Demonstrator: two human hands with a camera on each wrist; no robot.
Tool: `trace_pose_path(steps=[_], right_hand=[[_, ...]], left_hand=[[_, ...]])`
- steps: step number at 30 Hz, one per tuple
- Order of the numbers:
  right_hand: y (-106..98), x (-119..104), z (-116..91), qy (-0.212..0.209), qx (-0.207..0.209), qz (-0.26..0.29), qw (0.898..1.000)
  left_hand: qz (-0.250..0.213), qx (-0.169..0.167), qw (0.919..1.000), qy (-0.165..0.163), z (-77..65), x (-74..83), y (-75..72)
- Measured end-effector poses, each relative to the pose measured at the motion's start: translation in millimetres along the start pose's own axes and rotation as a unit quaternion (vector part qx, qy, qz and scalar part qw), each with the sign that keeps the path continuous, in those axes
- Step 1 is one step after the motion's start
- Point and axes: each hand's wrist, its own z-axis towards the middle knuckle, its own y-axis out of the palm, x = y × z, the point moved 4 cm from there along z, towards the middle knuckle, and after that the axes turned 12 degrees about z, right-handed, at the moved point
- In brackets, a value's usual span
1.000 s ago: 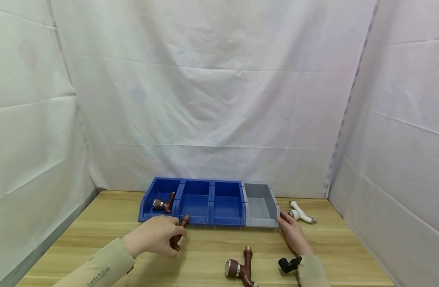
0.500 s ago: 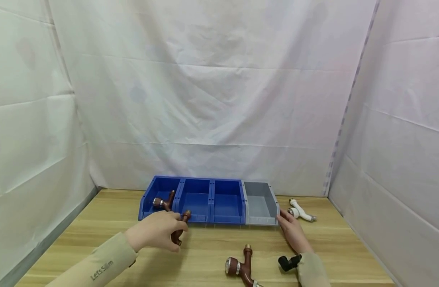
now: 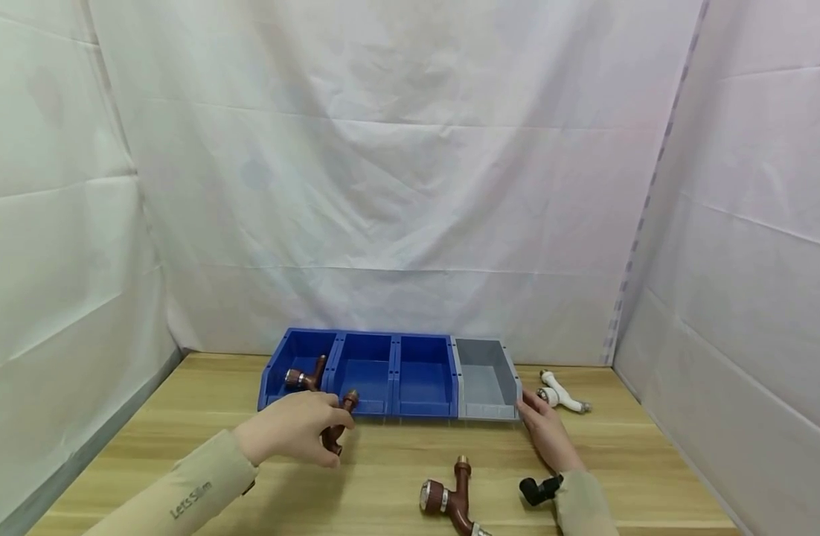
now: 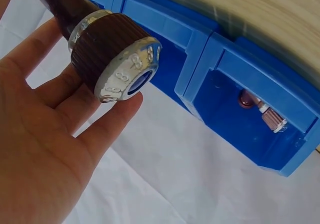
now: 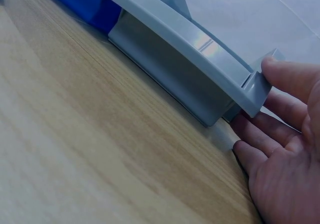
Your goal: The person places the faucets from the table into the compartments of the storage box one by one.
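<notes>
My left hand grips a brown faucet just in front of the blue bins. In the left wrist view, the faucet's ribbed knob with its silver cap shows, fingers curled behind it. Another brown faucet lies inside the leftmost blue bin. My right hand holds the front right corner of the grey bin, thumb on the upper edge and fingers against the side, as the right wrist view shows. A third brown faucet lies on the table near the front.
The middle blue bin and the right blue bin join the grey one in a row. A white faucet lies right of them. Beside the right sleeve is a black angled piece. White sheets enclose the wooden table.
My left hand has moved slightly forward and to the right with the brown faucet, closer to the bins. The right hand stays at the grey bin's corner.
</notes>
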Motion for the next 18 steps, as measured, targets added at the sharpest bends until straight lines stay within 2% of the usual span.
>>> trace_pose_path(steps=[11,18], right_hand=[[1,-1,0,0.000,0.002,0.007,1.000],[-1,3,2,0.003,0.007,0.004,1.000]], left_hand=[[0.041,0.023,0.9989,0.000,5.8,-5.6,-13.4],[0.031,0.022,0.9992,-0.009,7.2,-7.6,-11.1]])
